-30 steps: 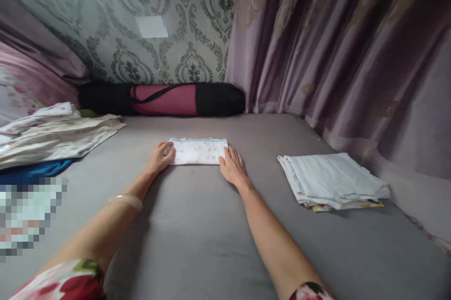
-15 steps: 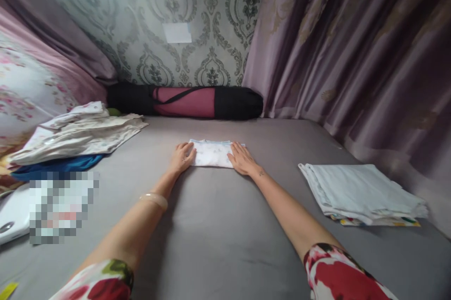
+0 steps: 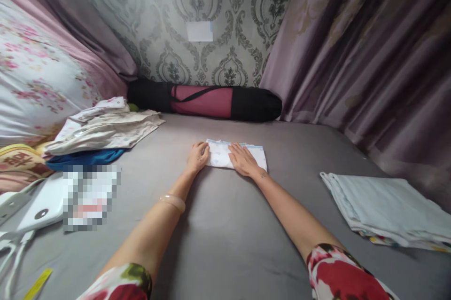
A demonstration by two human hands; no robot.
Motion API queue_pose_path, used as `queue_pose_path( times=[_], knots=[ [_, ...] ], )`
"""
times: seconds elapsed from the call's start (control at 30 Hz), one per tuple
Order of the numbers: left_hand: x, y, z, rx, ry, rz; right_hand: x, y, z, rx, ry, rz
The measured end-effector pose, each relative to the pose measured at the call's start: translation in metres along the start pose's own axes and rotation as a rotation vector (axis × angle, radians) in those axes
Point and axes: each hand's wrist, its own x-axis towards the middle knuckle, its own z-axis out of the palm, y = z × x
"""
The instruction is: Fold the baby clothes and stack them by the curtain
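Observation:
A small folded white cloth with a blue edge and faint print lies on the grey bed sheet, its long side running left to right. My left hand is at its left end, the thumb and fingers curled in at the edge; the fingertips partly hide that corner. Across the middle of the cloth my right hand lies flat, fingers stretched out, with some cloth showing to the right of it.
Folded pale cloths are stacked at right. At left lie a pile of clothes, a white device with cables, and a yellow strip. A black and maroon long bag rests against the wall, beside a curtain.
The view has turned left, shifting the scene rightward. My right hand has slid from the cloth's right end toward its middle. My left hand's fingers have curled more at the left end.

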Motion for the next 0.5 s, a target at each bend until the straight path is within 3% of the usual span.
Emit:
queue_pose_path(
  times=[0.17,0.27,0.5],
  knots=[
    [-0.001,0.000,0.001,-0.023,0.006,-0.019,0.006,-0.004,-0.005,-0.021,-0.047,0.013],
    [0.000,0.004,-0.001,-0.014,0.005,-0.022,0.019,-0.019,-0.008,-0.052,-0.018,-0.025],
    [0.001,0.013,-0.007,0.018,-0.034,-0.007,0.043,-0.057,0.020,-0.090,0.027,-0.136]
  ],
)
